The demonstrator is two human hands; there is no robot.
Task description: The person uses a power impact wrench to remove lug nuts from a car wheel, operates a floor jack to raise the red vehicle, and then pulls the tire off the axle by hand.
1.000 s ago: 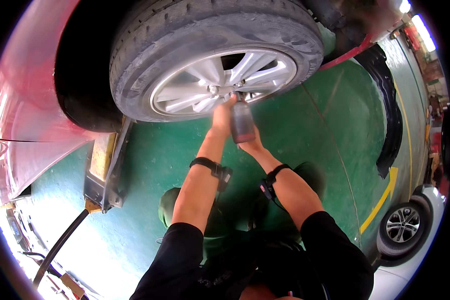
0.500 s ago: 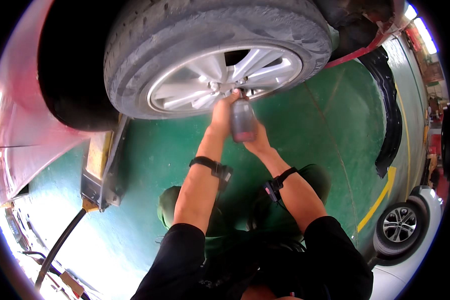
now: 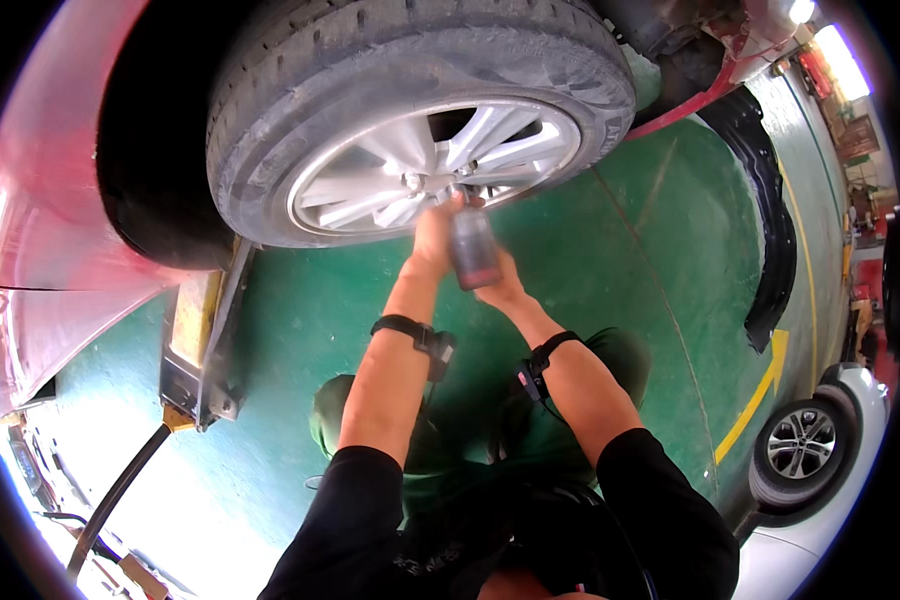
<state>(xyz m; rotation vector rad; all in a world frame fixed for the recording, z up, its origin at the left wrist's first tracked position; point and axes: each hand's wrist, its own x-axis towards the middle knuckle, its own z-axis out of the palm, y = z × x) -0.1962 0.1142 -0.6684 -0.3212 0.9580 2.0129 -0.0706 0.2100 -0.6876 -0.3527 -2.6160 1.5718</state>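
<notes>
A dark grey power tool with a red rear end point(image 3: 474, 245), blurred, points at the lug nuts near the hub of the silver alloy wheel point(image 3: 370, 170) with its black tyre point(image 3: 420, 70). My left hand point(image 3: 433, 230) grips the tool's front from the left, thumb raised toward the wheel. My right hand point(image 3: 502, 282) is closed on it from below right, its fingers mostly hidden behind the tool's body. The tool's tip is partly hidden by my left thumb, so I cannot tell exactly which nut it sits on.
A red car body point(image 3: 40, 220) surrounds the wheel well. A floor jack point(image 3: 198, 330) with a black handle stands at left. A black plastic liner point(image 3: 770, 250) lies at right on the green floor point(image 3: 650, 290). A white car's wheel point(image 3: 800, 445) is at lower right.
The tool and both hands stay at the hub, shifted slightly left and down in view since half a second ago. The whole scene drifts a little too, and the tool remains blurred.
</notes>
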